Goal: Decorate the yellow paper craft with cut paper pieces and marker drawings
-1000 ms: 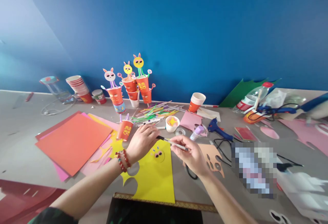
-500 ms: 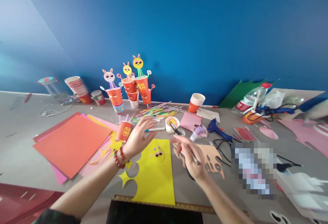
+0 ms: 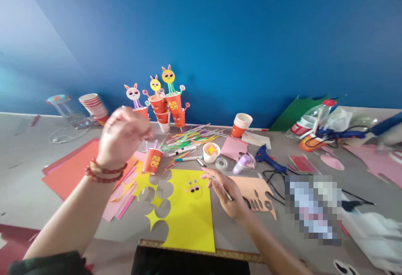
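My left hand (image 3: 124, 134), with red bead bracelets on its wrist, is raised in front of the white rabbit-faced cup figure (image 3: 133, 94). It is smeared by motion, so its finger positions are unclear. My right hand (image 3: 228, 193) is closed on a slim marker (image 3: 226, 193), whose dark front end points up and left, towards the small white cup (image 3: 211, 152) with yellow star cutouts. Beside that hand lies a yellow paper sheet (image 3: 191, 224) with round holes. On the sheet is a small drawn face (image 3: 194, 188) with dark eyes and blue-pink ears.
An orange-red cup (image 3: 152, 161) stands behind the sheet. Markers (image 3: 182, 151) and coloured sticks (image 3: 197, 134) lie further back. To the right are a tape roll (image 3: 221, 164), a glue stick (image 3: 241, 164), a blue glue gun (image 3: 270, 159) with cord and peach paper scraps (image 3: 251, 187).
My left hand has moved left and up, away from the markers. My right hand, still holding the marker, has drawn slightly left and down from the small cup.
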`<act>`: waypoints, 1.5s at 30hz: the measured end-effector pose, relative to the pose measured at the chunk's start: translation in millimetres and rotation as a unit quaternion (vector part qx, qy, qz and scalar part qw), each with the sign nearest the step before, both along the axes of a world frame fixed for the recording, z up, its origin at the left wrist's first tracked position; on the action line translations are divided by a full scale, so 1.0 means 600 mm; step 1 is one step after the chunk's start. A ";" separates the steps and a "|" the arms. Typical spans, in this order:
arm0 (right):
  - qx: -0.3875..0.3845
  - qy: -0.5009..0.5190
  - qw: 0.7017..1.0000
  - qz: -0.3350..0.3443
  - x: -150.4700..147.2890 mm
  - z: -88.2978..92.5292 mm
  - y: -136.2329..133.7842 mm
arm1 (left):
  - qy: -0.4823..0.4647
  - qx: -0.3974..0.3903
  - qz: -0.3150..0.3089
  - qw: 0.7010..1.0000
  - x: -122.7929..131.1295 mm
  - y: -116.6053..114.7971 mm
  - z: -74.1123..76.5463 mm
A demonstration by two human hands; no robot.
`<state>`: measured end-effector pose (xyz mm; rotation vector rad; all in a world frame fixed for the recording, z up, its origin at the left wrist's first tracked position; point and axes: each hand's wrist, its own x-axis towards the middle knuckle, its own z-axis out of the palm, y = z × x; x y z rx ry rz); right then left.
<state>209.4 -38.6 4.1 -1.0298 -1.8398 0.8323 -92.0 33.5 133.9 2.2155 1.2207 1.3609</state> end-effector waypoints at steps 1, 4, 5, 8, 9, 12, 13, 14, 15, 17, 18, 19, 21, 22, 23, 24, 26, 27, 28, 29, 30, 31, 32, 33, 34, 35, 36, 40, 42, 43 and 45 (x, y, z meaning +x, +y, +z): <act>-0.002 0.003 1.000 0.006 0.001 -0.005 0.001 | 0.026 -0.007 0.014 1.000 0.008 -0.003 -0.028; -0.050 0.020 0.998 0.016 0.004 -0.012 0.004 | 0.132 -0.040 -0.028 0.990 0.043 -0.033 -0.123; -0.081 0.033 0.996 0.020 0.004 -0.013 0.004 | 0.180 -0.046 -0.066 0.980 0.055 -0.046 -0.149; -0.169 0.106 0.979 0.042 0.001 -0.013 0.005 | 0.252 0.008 -0.089 0.964 0.089 -0.081 -0.193; -0.189 0.133 0.972 0.049 -0.002 -0.013 0.005 | 0.271 0.020 -0.099 0.957 0.100 -0.086 -0.198; -0.221 0.190 0.955 0.058 -0.016 -0.011 0.002 | 0.298 0.035 -0.122 0.946 0.130 -0.089 -0.194; -0.224 0.196 0.953 0.059 -0.019 -0.008 -0.001 | 0.304 0.037 -0.126 0.943 0.138 -0.087 -0.190; -0.227 0.196 0.952 0.063 -0.019 -0.004 -0.005 | 0.309 0.033 -0.134 0.941 0.142 -0.087 -0.185; -0.230 0.190 0.952 0.073 -0.016 0.002 -0.010 | 0.312 0.024 -0.147 0.938 0.142 -0.089 -0.180; -0.234 0.189 0.950 0.085 0.005 0.017 -0.021 | 0.303 -0.024 -0.185 0.934 0.128 -0.097 -0.172; -0.230 0.201 0.949 0.077 0.023 0.025 -0.026 | 0.291 -0.059 -0.199 0.934 0.114 -0.102 -0.169; -0.215 0.238 0.946 0.040 0.043 0.033 -0.030 | 0.274 -0.108 -0.196 0.935 0.097 -0.107 -0.167; -0.133 0.327 0.933 -0.073 0.084 0.043 -0.034 | 0.226 -0.212 -0.131 0.942 0.062 -0.116 -0.171; -0.107 0.334 0.929 -0.117 0.099 0.044 -0.034 | 0.203 -0.249 -0.079 0.944 0.048 -0.120 -0.175; -0.117 0.320 0.932 -0.122 0.108 0.041 -0.033 | 0.196 -0.276 -0.058 0.939 0.039 -0.124 -0.182; -0.165 0.292 0.937 -0.095 0.110 0.036 -0.031 | 0.192 -0.286 -0.075 0.936 0.036 -0.128 -0.189; -0.266 0.244 0.932 -0.019 0.093 0.017 -0.027 | 0.173 -0.282 -0.130 0.935 0.046 -0.135 -0.205; -0.284 0.249 0.926 -0.004 0.078 0.007 -0.025 | 0.148 -0.283 -0.157 0.935 0.056 -0.138 -0.211; -0.292 0.261 0.920 0.007 0.062 -0.002 -0.024 | 0.108 -0.294 -0.170 0.934 0.067 -0.141 -0.215; -0.293 0.275 0.915 0.019 0.047 -0.010 -0.023 | 0.059 -0.309 -0.169 0.934 0.079 -0.142 -0.215; -0.292 0.290 0.911 0.028 0.034 -0.015 -0.023 | 0.008 -0.322 -0.157 0.934 0.089 -0.141 -0.213; -0.291 0.302 0.907 0.037 0.024 -0.019 -0.024 | -0.036 -0.333 -0.142 0.932 0.098 -0.139 -0.208; -0.291 0.311 0.904 0.047 0.017 -0.021 -0.025 | -0.064 -0.338 -0.134 0.929 0.106 -0.136 -0.200; -0.292 0.315 0.901 0.055 0.013 -0.022 -0.026 | -0.075 -0.334 -0.132 0.930 0.114 -0.131 -0.192; -0.293 0.317 0.900 0.061 0.011 -0.022 -0.028 | -0.069 -0.328 -0.137 0.932 0.121 -0.127 -0.183; -0.293 0.315 0.900 0.068 0.010 -0.022 -0.029 | -0.051 -0.323 -0.151 0.933 0.128 -0.122 -0.174; -0.293 0.312 0.901 0.074 0.009 -0.022 -0.030 | -0.026 -0.314 -0.163 0.935 0.135 -0.117 -0.168; -0.292 0.294 0.906 0.085 0.006 -0.024 -0.035 | 0.040 -0.191 -0.210 0.958 0.160 -0.105 -0.165; -0.300 0.276 0.909 0.087 0.004 -0.024 -0.038 | 0.090 -0.086 -0.219 0.968 0.164 -0.104 -0.171; -0.307 0.265 0.910 0.092 0.004 -0.024 -0.039 | 0.119 -0.039 -0.216 0.968 0.162 -0.105 -0.174; -0.322 0.252 0.907 0.097 0.007 -0.022 -0.042 | 0.153 0.011 -0.194 0.969 0.150 -0.108 -0.178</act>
